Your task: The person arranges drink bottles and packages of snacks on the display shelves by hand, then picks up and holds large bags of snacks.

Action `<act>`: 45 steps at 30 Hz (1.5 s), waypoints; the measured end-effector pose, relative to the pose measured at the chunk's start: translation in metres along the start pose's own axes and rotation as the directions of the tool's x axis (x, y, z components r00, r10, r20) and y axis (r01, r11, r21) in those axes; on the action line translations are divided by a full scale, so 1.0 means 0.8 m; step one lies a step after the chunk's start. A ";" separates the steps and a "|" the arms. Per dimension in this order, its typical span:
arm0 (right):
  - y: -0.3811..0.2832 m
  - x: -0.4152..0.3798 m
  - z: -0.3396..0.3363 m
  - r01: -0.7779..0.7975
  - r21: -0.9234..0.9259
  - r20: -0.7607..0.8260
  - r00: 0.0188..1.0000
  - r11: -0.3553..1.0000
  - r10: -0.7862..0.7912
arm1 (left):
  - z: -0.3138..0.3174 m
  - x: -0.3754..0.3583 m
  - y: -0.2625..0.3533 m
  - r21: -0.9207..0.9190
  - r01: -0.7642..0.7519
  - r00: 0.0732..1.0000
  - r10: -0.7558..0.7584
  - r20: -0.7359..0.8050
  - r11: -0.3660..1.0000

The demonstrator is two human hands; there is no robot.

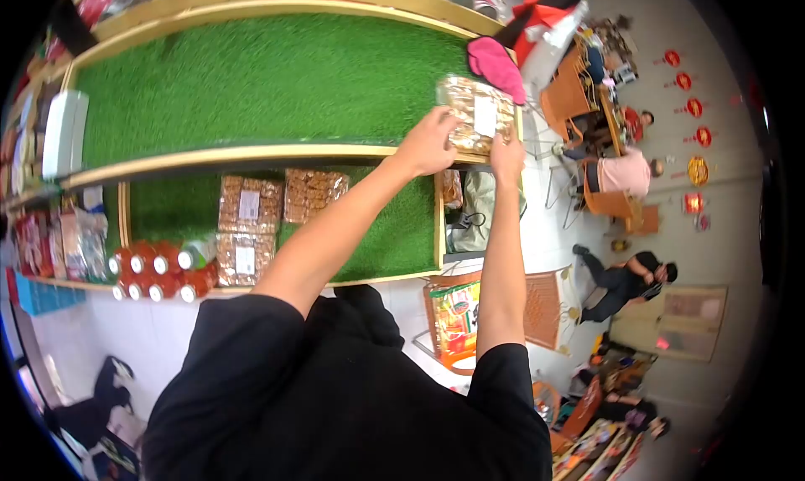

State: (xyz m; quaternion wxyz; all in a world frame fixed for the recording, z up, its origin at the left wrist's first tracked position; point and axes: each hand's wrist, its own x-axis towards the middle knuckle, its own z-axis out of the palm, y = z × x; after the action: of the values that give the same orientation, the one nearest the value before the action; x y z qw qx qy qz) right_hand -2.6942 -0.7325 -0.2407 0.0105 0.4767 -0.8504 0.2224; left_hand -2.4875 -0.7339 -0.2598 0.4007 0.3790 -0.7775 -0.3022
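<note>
A clear plastic pack of light brown snack pieces (459, 104) with a white label lies at the right end of the upper green shelf. My left hand (429, 141) grips its left near side, fingers bent over the edge. On its front right corner, my right hand (507, 158) has the thumb and fingers closed. Just behind the pack is a bright pink cloth (495, 64). Below my left forearm, similar packs of darker brown snacks (251, 202) sit on the lower green shelf, and another pack (312, 194) is beside them.
Several red-filled bottles with white caps (161, 271) stand at the lower shelf's left front. A white box (65, 133) is at the upper shelf's left end. A greenish bag (476, 213) fills the right compartment. People (625, 175) sit at a table beyond; another person (625, 284) stands.
</note>
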 end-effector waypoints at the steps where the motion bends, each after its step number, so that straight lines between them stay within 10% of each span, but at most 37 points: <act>1: 0.009 0.005 0.007 0.027 -0.040 -0.075 0.997 0.999 -0.030 | 0.007 -0.001 -0.004 -0.012 0.032 0.999 -0.032 -0.025 0.999; 5: 0.021 -0.025 -0.009 0.204 0.113 -0.313 0.936 0.972 -0.160 | -0.004 -0.010 0.002 0.087 -0.036 0.983 0.020 0.185 0.996; 8: 0.035 -0.110 0.025 0.347 0.316 -0.579 0.808 0.883 -0.110 | -0.016 -0.087 -0.012 -0.093 -0.259 0.939 0.228 -0.256 0.961; 10: 0.055 -0.188 0.085 0.190 0.451 -0.439 0.898 0.872 0.031 | -0.043 -0.190 -0.045 -0.186 -0.138 0.932 0.064 -0.356 0.973; 12: 0.087 -0.260 0.176 0.069 0.451 -0.015 0.997 0.890 -0.070 | -0.033 -0.304 -0.120 -0.147 0.370 0.888 -0.396 -0.235 0.917; 14: 0.089 -0.308 0.256 -0.096 0.594 0.325 0.937 0.799 -0.129 | -0.018 -0.403 -0.184 -0.034 0.727 0.680 -0.725 -0.109 0.686; 18: 0.041 -0.324 0.371 -0.642 0.388 0.807 0.583 0.662 0.092 | -0.013 -0.464 -0.240 -0.121 0.807 0.566 -0.815 -0.121 0.578; 23: -0.015 -0.339 0.453 -0.746 0.468 0.878 0.456 0.473 -0.148 | -0.004 -0.428 -0.277 -0.266 0.841 0.480 -0.877 -0.037 0.472; 26: -0.045 -0.363 0.402 -0.627 0.243 0.827 0.533 0.740 0.180 | -0.027 -0.401 -0.283 -0.299 0.916 0.316 -0.941 0.122 0.269; 27: 0.008 -0.365 0.429 -0.575 0.454 0.820 0.569 0.680 -0.066 | -0.030 -0.391 -0.281 -0.308 0.908 0.335 -0.934 0.121 0.286; 30: 0.041 -0.387 0.372 -0.799 0.210 0.973 0.225 0.564 -0.043 | -0.047 -0.385 -0.283 0.132 0.865 0.461 -0.871 0.173 0.484; 32: 0.088 -0.410 0.355 -0.841 0.225 0.972 0.226 0.492 -0.059 | 0.008 -0.430 -0.328 -0.196 0.930 0.342 -0.927 0.152 0.311; 34: 0.130 -0.432 0.328 -0.810 0.250 0.959 0.283 0.530 -0.019 | -0.022 -0.451 -0.290 -0.217 0.920 0.392 -0.764 0.512 0.327; 35: 0.135 -0.445 0.306 -0.755 0.242 0.945 0.326 0.609 0.028 | 0.005 -0.473 -0.293 -0.227 0.971 0.196 -0.785 0.587 0.072; 36: 0.130 -0.461 0.273 -0.674 0.255 0.905 0.419 0.694 0.074 | 0.008 -0.488 -0.286 -0.003 0.995 0.084 -0.782 0.617 0.105; 37: 0.149 -0.480 0.256 -0.475 0.205 0.864 0.498 0.855 0.070 | 0.010 -0.508 -0.264 -0.095 0.960 0.264 -0.742 0.616 0.262; 39: 0.120 -0.486 0.206 -0.316 0.084 0.850 0.517 0.945 0.098 | 0.003 -0.516 -0.243 -0.168 0.960 0.280 -0.769 0.574 0.224; 45: 0.034 -0.415 0.101 -0.515 0.171 0.876 0.470 0.840 0.110 | -0.159 -0.423 -0.117 -0.140 0.865 0.484 -0.731 0.481 0.481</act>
State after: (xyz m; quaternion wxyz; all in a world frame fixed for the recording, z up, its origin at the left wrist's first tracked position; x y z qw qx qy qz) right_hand -2.5194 -0.4842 -0.3997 -0.5411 0.3451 -0.7544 0.1378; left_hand -2.2140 -0.5229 -0.4024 0.1231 0.5586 -0.4909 -0.6571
